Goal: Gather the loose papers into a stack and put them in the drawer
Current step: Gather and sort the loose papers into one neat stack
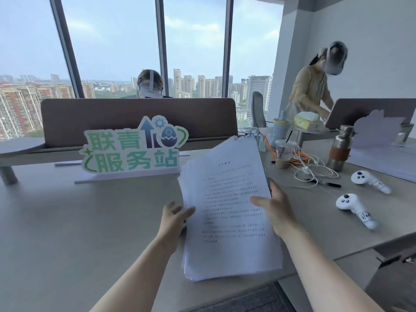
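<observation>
Stack of papers [229,206]: I hold it lifted above the desk [67,221], tilted, printed side up; the sheet edges are uneven at the near corner. The print is too blurred to read.
My left hand [174,219]: it clasps the left edge of the stack, thumb on top; the other fingers go under the sheets and are hidden.
My right hand [275,209]: it grips the right edge, thumb lying across the top page; the rest of the fingers are behind the paper.
Drawer: I cannot make one out; a dark recess at the lower right is cut off by the frame edge, and I cannot tell what it is.
Sign [132,147]: green lettering, standing upright on the desk beyond the stack; its right end is partly covered by the papers.
Right side of desk: two white controllers [356,209], a pen [324,182], tangled white cable [315,170], a plastic cup [283,154] and a metal bottle [340,152], all well apart from the stack.
Beyond the divider [139,118]: a person in a headset [149,85], mostly hidden.
</observation>
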`<state>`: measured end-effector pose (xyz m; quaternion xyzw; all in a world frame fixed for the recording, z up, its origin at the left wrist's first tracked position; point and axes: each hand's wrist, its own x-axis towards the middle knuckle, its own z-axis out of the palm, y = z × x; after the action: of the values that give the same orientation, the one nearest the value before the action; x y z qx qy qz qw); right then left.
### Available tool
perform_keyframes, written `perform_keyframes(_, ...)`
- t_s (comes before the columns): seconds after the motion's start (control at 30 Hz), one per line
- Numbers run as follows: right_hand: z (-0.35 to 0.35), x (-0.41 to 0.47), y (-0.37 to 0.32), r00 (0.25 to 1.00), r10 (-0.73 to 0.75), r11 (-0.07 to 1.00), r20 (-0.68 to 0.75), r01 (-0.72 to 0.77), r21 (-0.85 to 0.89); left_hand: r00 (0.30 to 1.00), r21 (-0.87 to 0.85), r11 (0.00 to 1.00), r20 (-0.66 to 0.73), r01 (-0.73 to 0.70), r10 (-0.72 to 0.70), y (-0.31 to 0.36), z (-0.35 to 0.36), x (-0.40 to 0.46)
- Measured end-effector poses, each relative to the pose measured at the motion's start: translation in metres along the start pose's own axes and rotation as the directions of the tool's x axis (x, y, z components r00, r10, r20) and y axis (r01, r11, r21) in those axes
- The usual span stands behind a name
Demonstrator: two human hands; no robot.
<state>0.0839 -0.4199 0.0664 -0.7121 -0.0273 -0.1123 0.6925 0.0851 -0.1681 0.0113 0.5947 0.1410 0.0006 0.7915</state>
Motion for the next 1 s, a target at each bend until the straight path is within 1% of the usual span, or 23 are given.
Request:
perform_keyframes(0.03, 0.002, -0.002, -0.003, 1.0, -0.022, 0.999, 0.009, 0.021, 0.041, 0.999, -0.042, 0.999, 0.022, 0.026, -0.025, 0.006, -0.003, -0.001)
perform_keyframes(0.1, 0.008, -0.005, -0.008, 0.997, -0.07, 0.991, 0.039, 0.065, 0.115, 0.997, -0.057, 0.998, 0.077, 0.027, -0.023, 0.019, -0.005, -0.007)
perform_keyframes(0.17, 0.015, -0.009, -0.015, 0.991, -0.12, 0.98, 0.057, 0.11, 0.164, 0.993, -0.081, 0.995, 0.092, -0.06, 0.068, 0.036, -0.004, -0.014)
perform_keyframes(0.23, 0.022, -0.009, -0.022, 0.985, -0.166, 0.97, 0.053, 0.153, 0.191, 0.982, -0.116, 0.976, 0.03, -0.182, 0.186, 0.051, -0.004, -0.019)
perform_keyframes(0.3, 0.028, -0.009, -0.032, 0.973, -0.229, 0.959, 0.028, 0.22, 0.179, 0.94, -0.116, 0.933, -0.029, -0.34, 0.339, 0.067, -0.006, -0.022)
perform_keyframes(0.37, 0.037, -0.006, -0.04, 0.958, -0.287, 0.946, -0.011, 0.285, 0.157, 0.876, -0.069, 0.873, -0.068, -0.482, 0.478, 0.081, -0.005, -0.029)
perform_keyframes(0.47, 0.052, -0.005, -0.048, 0.938, -0.343, 0.925, -0.046, 0.346, 0.154, 0.795, -0.013, 0.796, -0.055, -0.605, 0.604, 0.089, -0.002, -0.039)
perform_keyframes(0.5, 0.057, -0.005, -0.046, 0.936, -0.347, 0.923, -0.054, 0.351, 0.158, 0.784, 0.008, 0.785, -0.045, -0.62, 0.62, 0.088, -0.003, -0.041)
perform_keyframes(0.57, 0.063, -0.009, -0.038, 0.94, -0.337, 0.918, -0.057, 0.341, 0.2, 0.785, 0.04, 0.785, -0.025, -0.618, 0.619, 0.077, -0.006, -0.044)
perform_keyframes(0.67, 0.063, -0.016, -0.023, 0.946, -0.311, 0.92, -0.093, 0.324, 0.22, 0.817, 0.026, 0.817, -0.016, -0.576, 0.577, 0.061, -0.012, -0.047)
perform_keyframes(0.77, 0.057, -0.015, -0.019, 0.956, -0.269, 0.92, -0.117, 0.291, 0.262, 0.826, 0.001, 0.826, -0.02, -0.563, 0.563, 0.057, -0.016, -0.048)
perform_keyframes(0.83, 0.055, -0.014, -0.017, 0.954, -0.274, 0.918, -0.122, 0.297, 0.263, 0.825, -0.02, 0.824, -0.015, -0.566, 0.565, 0.057, -0.017, -0.049)
perform_keyframes(0.93, 0.055, -0.015, -0.016, 0.945, -0.321, 0.924, -0.058, 0.326, 0.199, 0.822, -0.034, 0.822, -0.002, -0.569, 0.569, 0.058, -0.019, -0.051)
perform_keyframes(1.0, 0.052, -0.014, -0.018, 0.939, -0.341, 0.919, -0.041, 0.342, 0.194, 0.807, -0.026, 0.806, -0.006, -0.591, 0.591, 0.059, -0.024, -0.051)
